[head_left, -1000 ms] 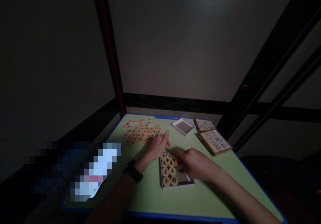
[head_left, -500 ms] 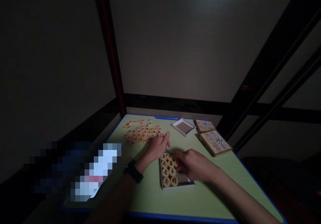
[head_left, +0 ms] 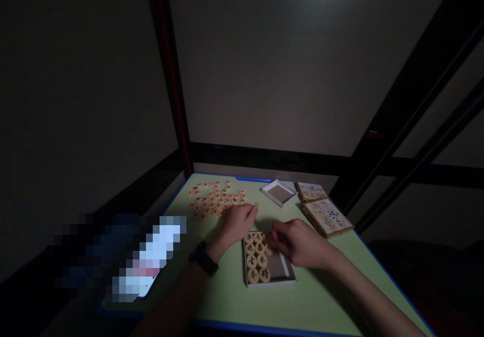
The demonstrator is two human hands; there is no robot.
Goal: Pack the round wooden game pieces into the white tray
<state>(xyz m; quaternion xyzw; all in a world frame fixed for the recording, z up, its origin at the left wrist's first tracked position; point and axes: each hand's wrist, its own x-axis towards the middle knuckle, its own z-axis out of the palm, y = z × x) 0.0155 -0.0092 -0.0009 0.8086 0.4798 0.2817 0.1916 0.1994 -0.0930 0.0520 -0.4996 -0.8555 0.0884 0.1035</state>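
An open shallow box (head_left: 288,279) on the table holds round xiangqi pieces (head_left: 252,261) with black characters, set in two columns on its left side. A piece with a red mark (head_left: 268,249) lies beside them in the second row. Over the upper part of the box, my right hand (head_left: 298,241) is closed in a pinch on a xiangqi piece, mostly covered by the fingertips. My left hand (head_left: 239,222) is curled just beyond the box's upper left corner, near the loose pieces (head_left: 215,196); its fingers are closed and their inner side is hidden.
An open white box part (head_left: 279,192) lies at the back of the green table (head_left: 302,307). Two boxes with printed covers (head_left: 328,216) lie along the right edge. A bright blurred-out object (head_left: 157,249) is at the left edge. A wall stands behind the table.
My right hand has shifted slightly up in the box, uncovering the red-marked piece in the second row. My left thumb has lowered, and the hand is more curled. The view has moved slightly.
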